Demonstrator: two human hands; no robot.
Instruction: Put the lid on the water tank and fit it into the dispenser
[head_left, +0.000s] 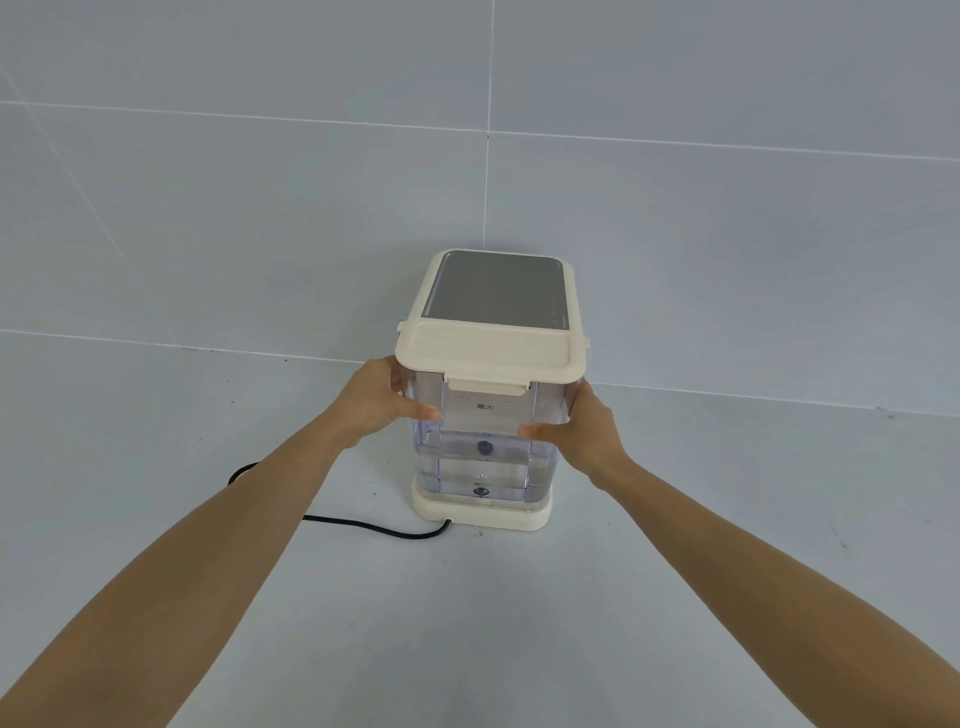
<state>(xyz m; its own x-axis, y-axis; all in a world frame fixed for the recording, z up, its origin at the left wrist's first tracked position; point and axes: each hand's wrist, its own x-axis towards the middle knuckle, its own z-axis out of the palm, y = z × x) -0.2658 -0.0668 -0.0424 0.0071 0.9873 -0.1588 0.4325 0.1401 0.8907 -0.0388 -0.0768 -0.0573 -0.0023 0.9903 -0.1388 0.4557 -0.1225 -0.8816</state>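
Tank: clear, upright on the dispenser base at its near side, on grey floor. Lid: cream, already on the tank, front clip down. Left hand and right hand: each grasping a tank side wall, thumbs on the front face. Cord: trailing left. Status: lidding done; tank apparently in its bay, full seating not confirmable, release outstanding.
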